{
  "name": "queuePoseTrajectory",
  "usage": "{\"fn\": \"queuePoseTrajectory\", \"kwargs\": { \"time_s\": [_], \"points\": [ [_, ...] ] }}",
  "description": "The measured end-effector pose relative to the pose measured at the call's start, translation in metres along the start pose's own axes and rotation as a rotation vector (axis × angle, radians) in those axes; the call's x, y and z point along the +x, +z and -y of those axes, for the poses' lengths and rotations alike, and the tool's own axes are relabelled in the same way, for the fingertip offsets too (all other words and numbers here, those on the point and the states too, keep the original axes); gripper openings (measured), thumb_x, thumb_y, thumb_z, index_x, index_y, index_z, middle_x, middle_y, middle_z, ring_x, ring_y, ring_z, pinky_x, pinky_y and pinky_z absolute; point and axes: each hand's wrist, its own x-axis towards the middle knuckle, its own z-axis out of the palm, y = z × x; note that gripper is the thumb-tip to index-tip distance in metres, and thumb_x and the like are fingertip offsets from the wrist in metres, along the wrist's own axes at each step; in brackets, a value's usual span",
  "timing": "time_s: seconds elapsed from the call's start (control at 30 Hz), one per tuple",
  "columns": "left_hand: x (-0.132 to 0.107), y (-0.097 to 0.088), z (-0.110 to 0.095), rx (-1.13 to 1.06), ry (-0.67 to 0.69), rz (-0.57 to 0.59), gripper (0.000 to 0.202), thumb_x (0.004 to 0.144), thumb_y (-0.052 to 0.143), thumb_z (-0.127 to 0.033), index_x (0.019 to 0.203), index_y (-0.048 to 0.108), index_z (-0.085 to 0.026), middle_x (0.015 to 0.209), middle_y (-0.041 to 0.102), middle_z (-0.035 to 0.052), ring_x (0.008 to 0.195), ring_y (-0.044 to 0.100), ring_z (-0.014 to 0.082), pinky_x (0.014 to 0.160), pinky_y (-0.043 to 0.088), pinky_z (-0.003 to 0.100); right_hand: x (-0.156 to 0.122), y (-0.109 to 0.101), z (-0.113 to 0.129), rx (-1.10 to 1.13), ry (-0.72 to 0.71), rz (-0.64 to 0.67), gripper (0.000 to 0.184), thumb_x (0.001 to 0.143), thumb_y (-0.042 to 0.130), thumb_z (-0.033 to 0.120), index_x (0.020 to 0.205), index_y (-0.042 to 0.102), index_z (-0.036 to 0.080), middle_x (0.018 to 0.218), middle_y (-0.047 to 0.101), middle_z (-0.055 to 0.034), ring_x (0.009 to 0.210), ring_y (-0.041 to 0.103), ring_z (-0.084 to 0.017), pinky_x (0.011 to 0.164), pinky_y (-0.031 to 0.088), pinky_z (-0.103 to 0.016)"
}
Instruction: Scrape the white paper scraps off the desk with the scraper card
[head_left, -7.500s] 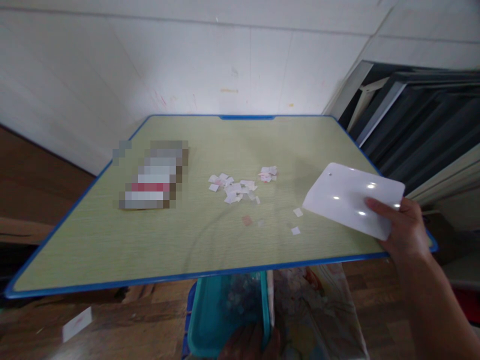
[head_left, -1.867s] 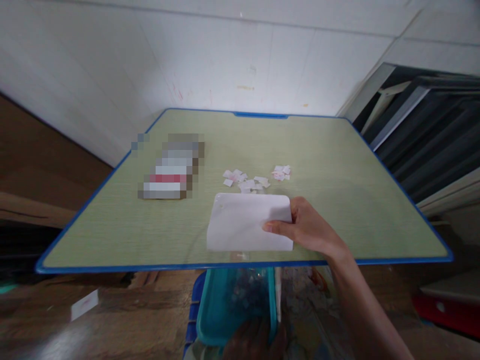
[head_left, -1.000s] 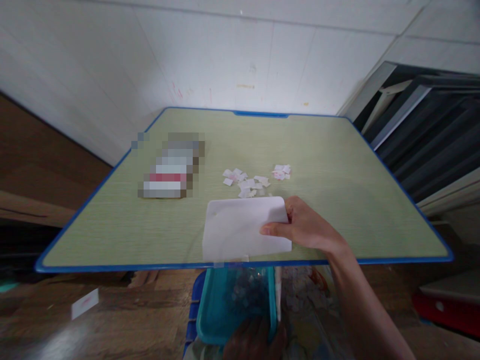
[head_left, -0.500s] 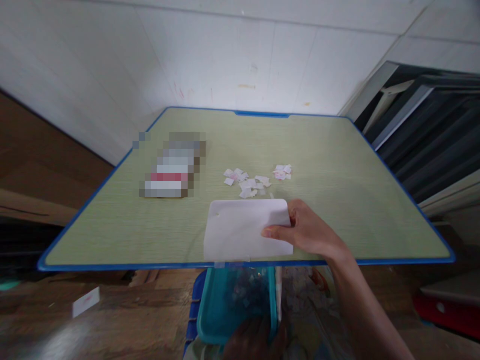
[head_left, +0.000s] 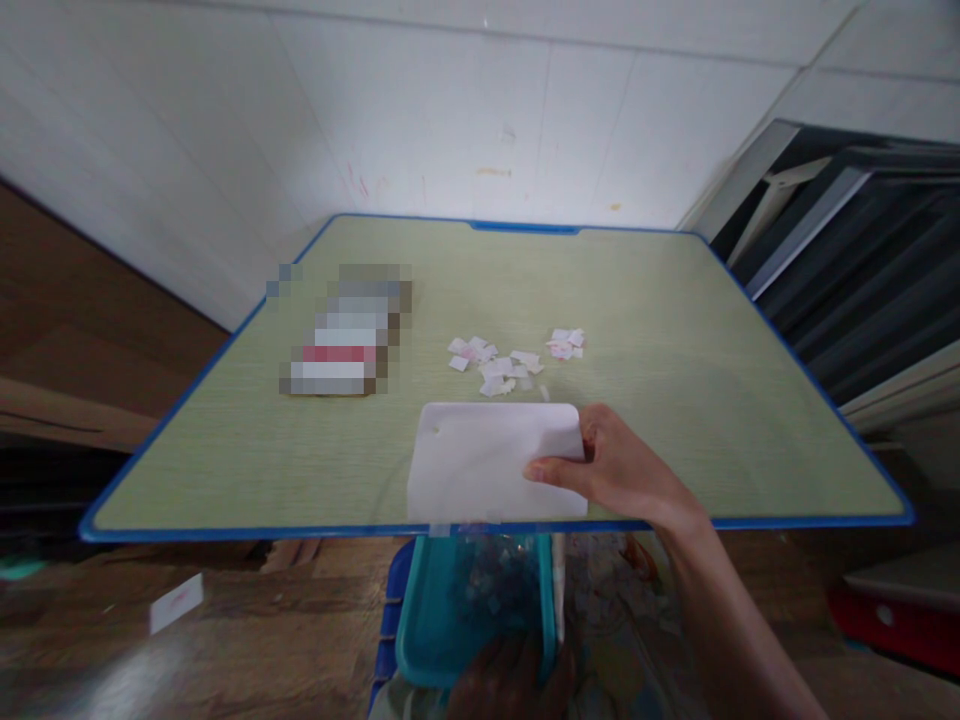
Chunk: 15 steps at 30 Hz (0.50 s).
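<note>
- Plainly, the hands are apart: the right hand [head_left: 622, 465] grips the right end of a white sheet [head_left: 480, 450], thumb on top.
- That sheet is at the near side of the table [head_left: 225, 460], its lower edge just beside the blue rim [head_left: 247, 533].
- Pale bits [head_left: 440, 529] show along that edge.
- The left hand [head_left: 496, 685] rests in shadow at the near edge of the teal tray [head_left: 424, 655]; whether it grips, I cannot tell.
- Beyond the sheet lie loose paper scraps [head_left: 496, 370], with a smaller pile [head_left: 566, 343] to their right.
- A blurred item [head_left: 341, 335] lies on the table's left side.
- A paper slip [head_left: 177, 603] lies on the floor [head_left: 300, 620].
</note>
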Motion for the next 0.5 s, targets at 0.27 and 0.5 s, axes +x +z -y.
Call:
{"fn": "queuePoseTrajectory", "kwargs": {
  "time_s": [0.27, 0.5],
  "points": [
    [-0.0005, 0.0029, -0.0006, 0.006, -0.01, -0.018, 0.03, 0.054, 0.058, -0.021, 0.082, 0.056, -0.027, 0.052, 0.047, -0.0043, 0.042, 0.044, 0.0132, 0.035, 0.034, 0.024, -0.0023, 0.0039, -0.003, -0.021, -0.072, -0.066, 0.03, 0.069, 0.057, 0.034, 0.052, 0.042, 0.013, 0.051, 0.035, 0.0038, 0.045, 0.029, -0.003, 0.037, 0.021, -0.016],
    [-0.004, 0.0041, -0.0008, -0.026, -0.006, -0.033, 0.026, 0.062, 0.046, -0.02, 0.085, 0.057, -0.027, 0.053, 0.05, -0.0024, 0.043, 0.046, 0.0144, 0.037, 0.036, 0.025, -0.0038, 0.0031, -0.0035, 0.052, -0.106, -0.007, 0.023, 0.072, 0.055, 0.033, 0.063, 0.054, 0.011, 0.057, 0.044, 0.0019, 0.051, 0.037, -0.005, 0.045, 0.031, -0.017]
  ]
}}
